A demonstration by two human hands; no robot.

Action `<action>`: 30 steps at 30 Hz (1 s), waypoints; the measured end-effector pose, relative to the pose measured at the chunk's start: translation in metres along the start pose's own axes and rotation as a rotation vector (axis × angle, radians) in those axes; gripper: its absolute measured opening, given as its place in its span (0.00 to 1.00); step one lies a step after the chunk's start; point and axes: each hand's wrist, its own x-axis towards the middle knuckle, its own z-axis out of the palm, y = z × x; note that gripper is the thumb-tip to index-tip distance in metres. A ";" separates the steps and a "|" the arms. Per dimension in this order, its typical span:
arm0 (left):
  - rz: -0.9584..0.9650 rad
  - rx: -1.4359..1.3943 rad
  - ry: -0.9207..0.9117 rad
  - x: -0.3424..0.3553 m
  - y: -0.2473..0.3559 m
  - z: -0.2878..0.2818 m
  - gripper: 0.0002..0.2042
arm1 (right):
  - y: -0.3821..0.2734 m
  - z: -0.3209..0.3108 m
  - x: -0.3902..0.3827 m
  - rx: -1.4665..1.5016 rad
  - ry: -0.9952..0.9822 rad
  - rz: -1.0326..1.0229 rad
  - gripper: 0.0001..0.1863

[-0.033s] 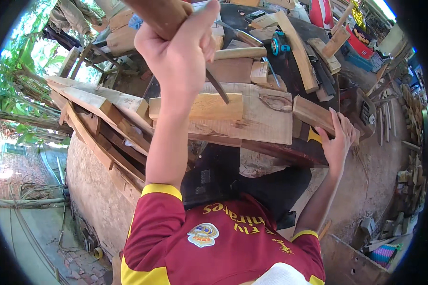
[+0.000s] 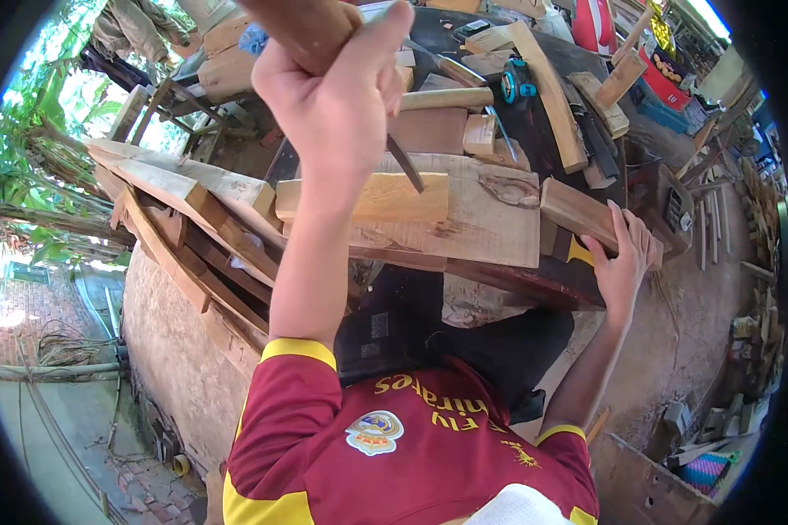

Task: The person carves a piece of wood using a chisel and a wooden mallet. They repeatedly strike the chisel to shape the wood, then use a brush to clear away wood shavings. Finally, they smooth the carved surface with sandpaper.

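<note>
My left hand (image 2: 333,109) is wrapped around the thick brown wooden handle (image 2: 302,31) of a chisel. The chisel's narrow dark blade (image 2: 403,164) slants down, and its tip meets the top of a pale yellow wooden block (image 2: 394,198). This block lies on a wider plank (image 2: 495,229) with a dark knot, at the bench's near edge. To the right, my right hand (image 2: 623,254) grips the end of a brown wooden block (image 2: 578,210), fingers over its top and thumb on the near side. A yellow piece (image 2: 580,251) shows beside that thumb.
Behind lie a teal tape measure (image 2: 517,80), a wooden-handled tool (image 2: 460,70), a long batten (image 2: 547,96) and offcuts on the dark bench (image 2: 547,131). Long beams (image 2: 179,188) stand close on the left. A wooden box (image 2: 643,477) with scraps is at lower right.
</note>
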 end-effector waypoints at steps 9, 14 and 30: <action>0.235 0.337 -0.128 0.013 -0.031 0.023 0.11 | -0.004 -0.005 0.004 -0.014 -0.049 0.034 0.36; 0.023 0.302 -0.210 -0.004 -0.022 0.036 0.06 | 0.031 -0.020 0.008 0.187 -0.110 0.116 0.39; 0.087 0.147 -0.088 0.022 -0.033 0.000 0.07 | 0.043 -0.041 -0.008 0.115 0.062 0.110 0.30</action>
